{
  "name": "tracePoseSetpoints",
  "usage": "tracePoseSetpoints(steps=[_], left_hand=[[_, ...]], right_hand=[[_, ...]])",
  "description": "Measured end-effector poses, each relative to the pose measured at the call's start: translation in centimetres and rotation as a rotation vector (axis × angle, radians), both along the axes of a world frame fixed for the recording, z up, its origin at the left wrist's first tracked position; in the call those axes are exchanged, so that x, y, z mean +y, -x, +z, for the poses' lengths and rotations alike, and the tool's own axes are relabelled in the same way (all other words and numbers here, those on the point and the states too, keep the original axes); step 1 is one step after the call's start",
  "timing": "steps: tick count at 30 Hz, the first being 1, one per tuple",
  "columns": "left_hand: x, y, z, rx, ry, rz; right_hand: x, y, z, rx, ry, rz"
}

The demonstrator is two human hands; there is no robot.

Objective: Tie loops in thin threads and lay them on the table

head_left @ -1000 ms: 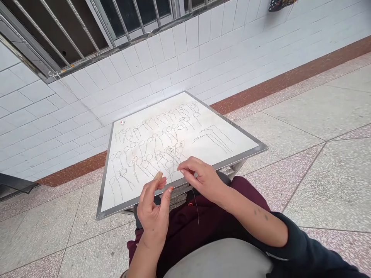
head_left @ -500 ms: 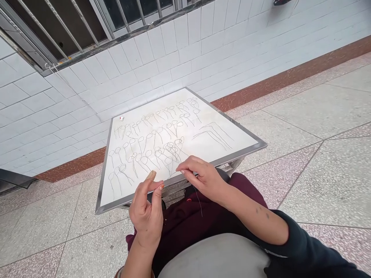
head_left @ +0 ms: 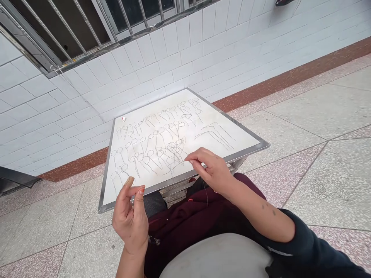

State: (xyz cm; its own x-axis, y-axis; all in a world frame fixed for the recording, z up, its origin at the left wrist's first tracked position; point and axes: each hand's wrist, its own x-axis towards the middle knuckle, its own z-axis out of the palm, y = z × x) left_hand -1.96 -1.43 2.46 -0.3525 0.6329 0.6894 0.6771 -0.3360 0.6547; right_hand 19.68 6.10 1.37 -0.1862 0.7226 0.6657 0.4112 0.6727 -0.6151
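Observation:
My left hand (head_left: 131, 216) is closed in a pinch at the near left edge of the table. A speck of orange shows at the thumb tip, and what is pinched there is too small to make out. One finger wears a tan wrap (head_left: 129, 181). To the right, my right hand (head_left: 213, 170) is also pinched, above the near edge. From it a thin dark thread (head_left: 206, 195) hangs over the maroon clothing on my lap. Many thin dark looped strands (head_left: 160, 152) with trailing tails lie in rows on the white table (head_left: 185, 177). Straighter strands (head_left: 216, 135) lie apart at the right.
A metal rim (head_left: 252, 148) runs round the tabletop. On its far left corner sits a small white and red object (head_left: 123, 119). Behind stands a white tiled wall (head_left: 174, 50) with a barred window (head_left: 87, 27). Speckled floor (head_left: 290, 131) surrounds the table.
My hands have moved apart: the left to the left, the right slightly right and up. Both stay pinched, and the thread still hangs from the right. The view has shifted slightly.

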Motion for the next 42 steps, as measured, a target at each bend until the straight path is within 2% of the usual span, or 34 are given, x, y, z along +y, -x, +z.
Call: tracePoseSetpoints(steps=[2,5,7,10,14,20,30,42], left_hand=[[0.2,-0.2,0.7,0.035,0.004,0.004],[0.6,-1.6,1.5,0.237,0.023,-0.120],[0.9,-2.7,1.7,0.391,0.030,-0.203],[1.4,-3.9,1.7,0.501,0.002,-0.217],[1.5,-4.0,1.4,0.512,-0.080,-0.221],[1.4,-3.2,1.3,0.588,-0.064,-0.252],[1.5,-2.5,1.0,0.658,-0.125,-0.296],[1.0,-1.4,1.0,0.646,-0.135,-0.187]], right_hand=[[-0.2,-0.1,0.1,-0.019,-0.025,-0.010],[-0.8,0.3,0.2,-0.083,-0.083,0.058],[-1.3,0.7,0.4,-0.115,-0.110,0.102],[-1.8,1.2,0.6,-0.126,-0.124,0.141],[-1.9,1.2,0.7,-0.106,-0.103,0.170],[-1.9,1.3,0.2,-0.103,-0.070,0.216],[-1.8,1.3,-0.3,-0.092,-0.096,0.218],[-1.2,0.7,-0.3,-0.064,-0.066,0.127]])
